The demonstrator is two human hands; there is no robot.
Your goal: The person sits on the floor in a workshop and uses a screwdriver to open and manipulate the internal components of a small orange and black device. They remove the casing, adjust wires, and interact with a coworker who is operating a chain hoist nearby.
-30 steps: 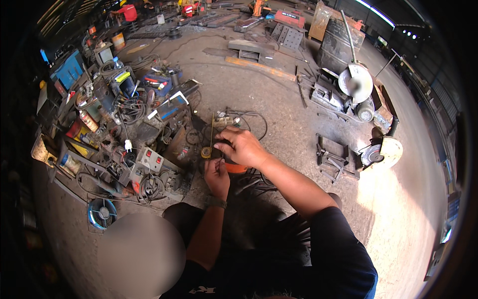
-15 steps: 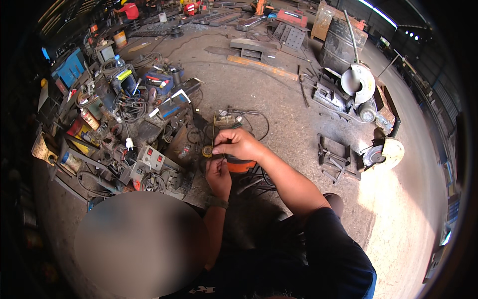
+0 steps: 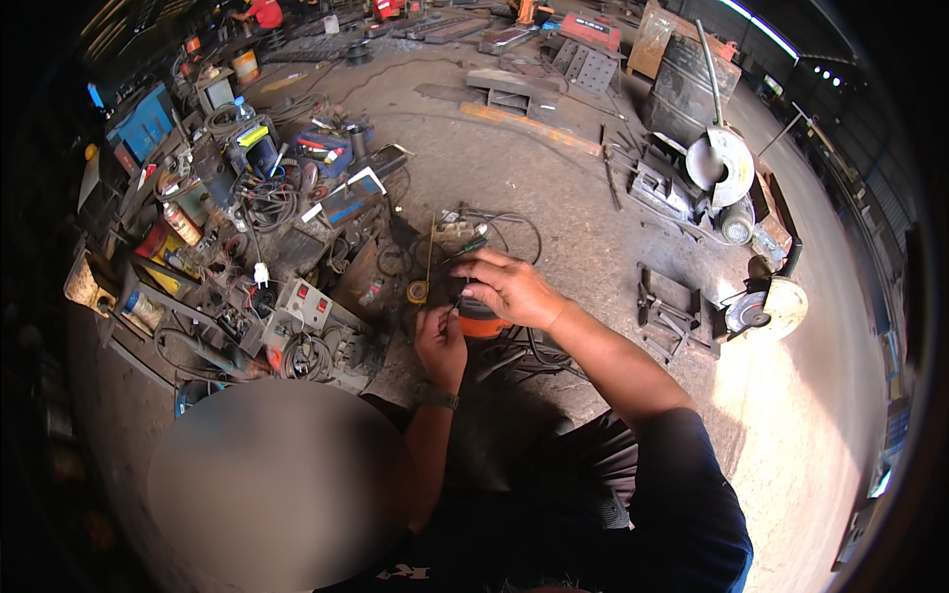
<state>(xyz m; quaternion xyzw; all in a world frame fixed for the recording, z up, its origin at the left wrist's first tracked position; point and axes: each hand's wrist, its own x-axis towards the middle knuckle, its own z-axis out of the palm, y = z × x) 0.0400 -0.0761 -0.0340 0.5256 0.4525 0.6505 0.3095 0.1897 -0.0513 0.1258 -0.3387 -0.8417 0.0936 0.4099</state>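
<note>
Nearby: yellow tape measure [image 3: 417, 292], grey switch box [image 3: 302, 305], cable coil [image 3: 307, 357]. Left hand [image 3: 441, 346], right hand [image 3: 516, 291]: fingers bent, grip unclear.

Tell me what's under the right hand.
Below the right hand, part of an orange-and-black object shows. The rest of it, and anything directly beneath the hand, is covered, so I can't identify it.

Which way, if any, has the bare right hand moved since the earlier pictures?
Yes. The bare right hand has shifted rightward, judged against the small round yellow tape measure; its fingers now show apart from the extended yellow blade.
</note>
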